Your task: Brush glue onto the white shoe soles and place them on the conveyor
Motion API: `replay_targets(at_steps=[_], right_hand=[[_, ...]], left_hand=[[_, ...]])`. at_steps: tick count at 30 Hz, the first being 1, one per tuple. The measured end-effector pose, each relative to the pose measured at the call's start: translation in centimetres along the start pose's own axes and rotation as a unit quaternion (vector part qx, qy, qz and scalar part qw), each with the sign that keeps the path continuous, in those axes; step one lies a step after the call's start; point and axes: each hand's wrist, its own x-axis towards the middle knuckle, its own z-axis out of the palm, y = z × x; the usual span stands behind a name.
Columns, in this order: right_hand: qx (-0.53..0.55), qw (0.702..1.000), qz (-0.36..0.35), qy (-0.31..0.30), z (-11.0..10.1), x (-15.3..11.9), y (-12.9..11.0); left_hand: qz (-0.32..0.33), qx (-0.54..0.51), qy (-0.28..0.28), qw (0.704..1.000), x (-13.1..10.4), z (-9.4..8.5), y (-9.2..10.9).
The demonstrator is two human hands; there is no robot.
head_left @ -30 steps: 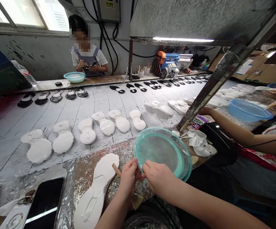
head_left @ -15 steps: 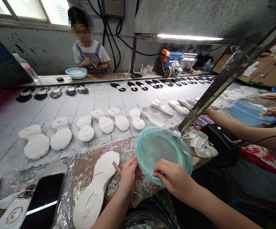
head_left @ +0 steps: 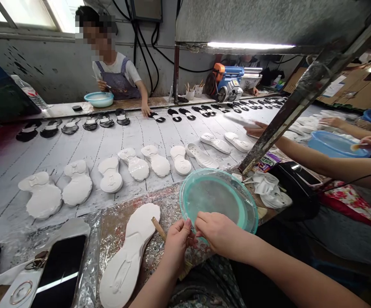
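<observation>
My left hand [head_left: 178, 240] is closed in a pinch, fingertips just below the near-left rim of a turquoise plastic bowl [head_left: 251, 204]. Opposite it, my right hand [head_left: 219, 236] is also pinched, its fingertips almost meeting the left ones in front of the bowl. Whatever lies between the fingers is too small or hidden to make out. A wooden-handled brush [head_left: 158, 228] passes under my left hand, with its bristles partly showing below the wrist. To the left, a large white shoe sole [head_left: 130, 252] lies on the stained work board [head_left: 111, 226].
White soles [head_left: 111, 173] and black soles [head_left: 185, 114] stand in rows on a white belt [head_left: 130, 128]. A phone [head_left: 61, 273] lies at lower left. A slanted metal post [head_left: 278, 128] rises right of the bowl. Co-workers' arms [head_left: 313, 160] reach in from the right.
My right hand has moved left to meet my left hand. The soles on the belt have shifted slightly left. The person opposite now reaches to a black sole; a co-worker at right moves a blurred white piece.
</observation>
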Motion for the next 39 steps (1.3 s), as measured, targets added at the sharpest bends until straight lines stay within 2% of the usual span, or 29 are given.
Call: replay_targets(at_steps=[3,8,11,18,24,28,31,35,39], right_hand=[[0.022,1.000,-0.011,-0.001,-1.0,-1.2,0.8],[0.058,0.995,0.042,0.072,-1.9,-3.0,2.6],[0.078,0.988,0.060,0.122,-0.6,-3.0,1.8],[0.108,0.966,0.059,0.227,3.0,-2.1,-1.9],[0.094,0.950,0.070,0.288,4.0,-2.1,-2.1],[0.023,0.953,0.057,0.296,4.5,-2.3,-2.2],[0.028,0.955,0.056,0.291,4.6,-2.4,-2.2],[0.039,0.955,0.048,0.289,4.7,-2.5,-2.1],[0.017,0.956,0.037,0.290,5.0,-2.5,-2.0]], left_hand=[[0.001,0.016,0.003,1.000,0.0,0.0,0.0],[-0.026,0.077,-0.006,0.997,-0.4,-0.3,0.5],[-0.039,0.138,-0.017,0.990,-0.7,-0.7,0.7],[-0.010,0.217,-0.035,0.976,-1.1,-0.7,2.0],[0.020,0.232,-0.036,0.972,-1.1,-1.2,1.9],[0.039,0.245,0.028,0.968,-1.3,-2.3,1.7],[0.029,0.226,0.047,0.972,-1.1,-2.6,2.7],[-0.012,0.168,-0.001,0.986,-0.3,-2.1,4.3],[-0.035,0.124,-0.044,0.991,0.3,-1.8,4.7]])
